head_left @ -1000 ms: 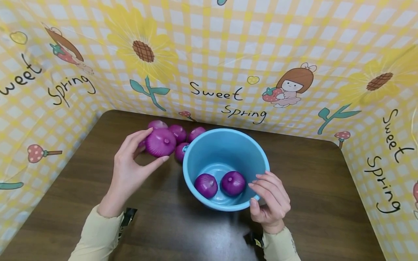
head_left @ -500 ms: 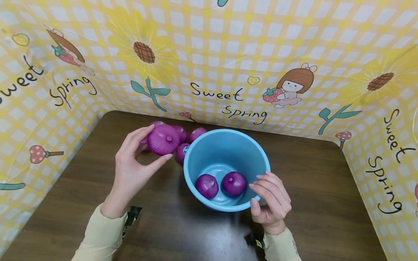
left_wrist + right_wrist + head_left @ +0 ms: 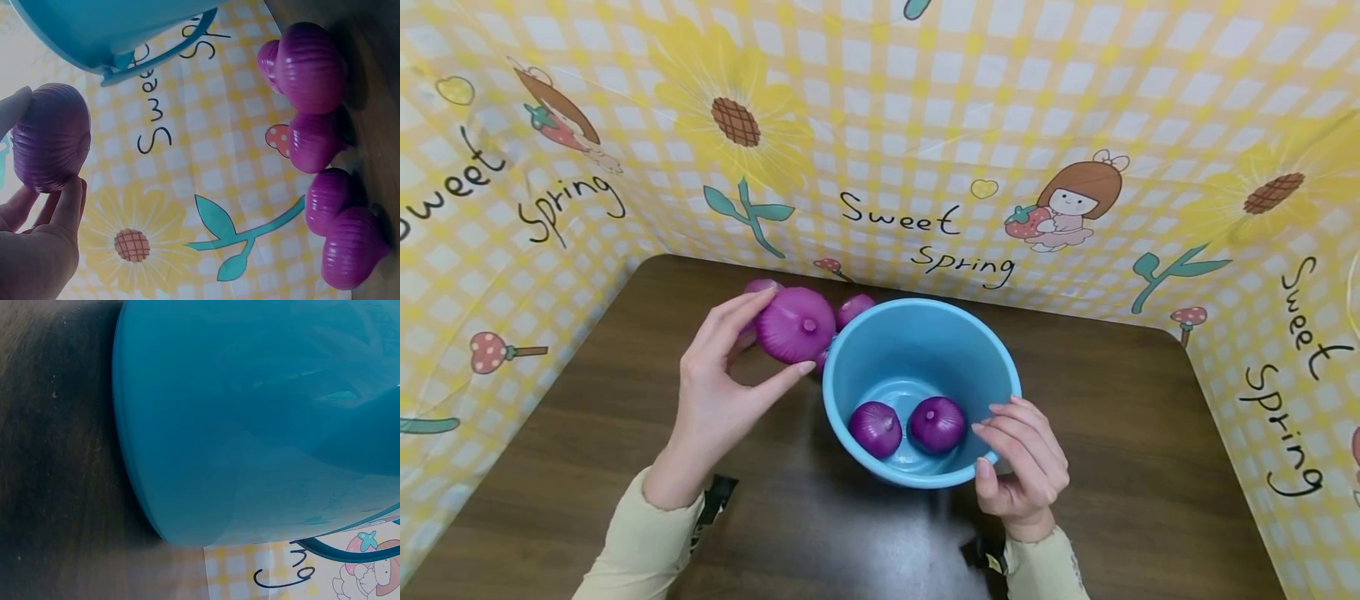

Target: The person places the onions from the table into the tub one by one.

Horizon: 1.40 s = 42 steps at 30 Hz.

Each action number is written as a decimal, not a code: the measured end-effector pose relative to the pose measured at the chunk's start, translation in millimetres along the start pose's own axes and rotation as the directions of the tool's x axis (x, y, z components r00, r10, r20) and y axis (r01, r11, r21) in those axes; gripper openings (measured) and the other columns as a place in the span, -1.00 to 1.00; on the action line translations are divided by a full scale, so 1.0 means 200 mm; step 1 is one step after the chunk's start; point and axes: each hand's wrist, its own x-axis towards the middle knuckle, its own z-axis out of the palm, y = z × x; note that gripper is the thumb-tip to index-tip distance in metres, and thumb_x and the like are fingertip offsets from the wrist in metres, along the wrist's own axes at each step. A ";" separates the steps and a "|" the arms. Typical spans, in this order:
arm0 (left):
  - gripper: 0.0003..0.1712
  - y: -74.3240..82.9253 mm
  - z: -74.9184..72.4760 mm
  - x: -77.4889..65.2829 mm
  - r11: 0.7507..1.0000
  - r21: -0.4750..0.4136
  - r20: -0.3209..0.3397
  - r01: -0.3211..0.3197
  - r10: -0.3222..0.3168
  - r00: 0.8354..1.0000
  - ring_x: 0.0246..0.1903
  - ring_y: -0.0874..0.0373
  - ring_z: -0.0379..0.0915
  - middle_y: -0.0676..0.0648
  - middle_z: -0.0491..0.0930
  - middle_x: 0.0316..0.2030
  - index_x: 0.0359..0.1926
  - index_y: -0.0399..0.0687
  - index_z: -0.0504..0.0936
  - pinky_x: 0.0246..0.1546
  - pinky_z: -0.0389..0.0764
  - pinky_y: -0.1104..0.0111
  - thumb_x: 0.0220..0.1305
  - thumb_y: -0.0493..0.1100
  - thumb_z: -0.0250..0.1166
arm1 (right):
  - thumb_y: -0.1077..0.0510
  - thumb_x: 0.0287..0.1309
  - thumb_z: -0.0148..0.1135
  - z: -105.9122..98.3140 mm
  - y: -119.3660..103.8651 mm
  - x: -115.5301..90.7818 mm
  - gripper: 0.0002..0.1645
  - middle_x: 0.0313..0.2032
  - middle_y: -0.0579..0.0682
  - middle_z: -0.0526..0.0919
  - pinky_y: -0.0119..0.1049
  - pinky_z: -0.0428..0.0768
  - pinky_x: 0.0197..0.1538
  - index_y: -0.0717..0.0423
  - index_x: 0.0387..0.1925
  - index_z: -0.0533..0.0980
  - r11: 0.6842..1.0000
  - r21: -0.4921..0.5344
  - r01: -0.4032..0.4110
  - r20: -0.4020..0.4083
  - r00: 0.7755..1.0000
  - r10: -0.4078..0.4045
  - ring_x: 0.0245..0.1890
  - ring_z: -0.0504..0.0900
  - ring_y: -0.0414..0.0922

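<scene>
Between the thumb and fingers of my left hand [image 3: 718,396] is a purple onion [image 3: 796,325], held up just left of the blue bucket [image 3: 921,479]. The left wrist view shows the same onion [image 3: 53,137] pinched from both sides, clear of the bucket. My right hand [image 3: 1024,467] grips the bucket's right rim, fingertips over the edge and thumb at the near side. Inside, two purple onions lie on the bottom, a left onion [image 3: 876,429] and a right onion [image 3: 937,424]. In the right wrist view the bucket wall [image 3: 250,437] fills most of the picture and hides the hand.
Several more onions sit on the table behind the held one, including an onion [image 3: 854,310] beside the bucket and a cluster [image 3: 312,69] in the left wrist view. A bucket handle [image 3: 181,47] hangs at its side. Printed cloth [image 3: 910,125] walls the brown table [image 3: 1150,467].
My left hand has moved a little to the right with the onion, closer to the bucket's left rim. The right hand and bucket stay in place.
</scene>
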 end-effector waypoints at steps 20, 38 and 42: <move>-0.07 0.04 0.05 -0.01 0.999 -0.044 0.055 -0.023 0.025 0.998 0.18 -0.02 0.48 -0.32 0.48 0.17 0.25 -0.46 0.51 0.17 0.52 0.29 -0.28 -0.59 0.64 | -0.06 0.29 0.23 0.00 -0.01 0.00 -0.42 -0.62 0.19 0.64 -0.06 0.69 0.01 0.34 -0.65 0.64 1.000 0.007 -0.020 0.001 1.000 0.020 -0.56 0.64 0.14; -0.09 0.05 0.09 0.05 0.997 -0.069 0.068 -0.018 0.022 0.997 0.17 0.02 0.48 -0.29 0.50 0.16 0.26 -0.44 0.51 0.15 0.56 0.25 -0.22 -0.55 0.64 | -0.07 0.28 0.23 0.00 0.00 0.00 -0.42 -0.63 0.20 0.64 -0.05 0.69 -0.01 0.34 -0.65 0.64 0.999 0.001 -0.039 -0.001 0.999 0.039 -0.56 0.64 0.15; -0.10 0.05 0.11 0.06 0.996 -0.089 0.070 -0.019 0.025 0.997 0.16 -0.01 0.48 -0.31 0.50 0.16 0.25 -0.46 0.51 0.14 0.57 0.26 -0.23 -0.55 0.64 | -0.07 0.28 0.23 0.01 -0.01 0.01 -0.41 -0.64 0.20 0.63 -0.07 0.68 0.01 0.34 -0.67 0.63 0.999 0.001 -0.052 0.004 0.999 0.052 -0.56 0.64 0.15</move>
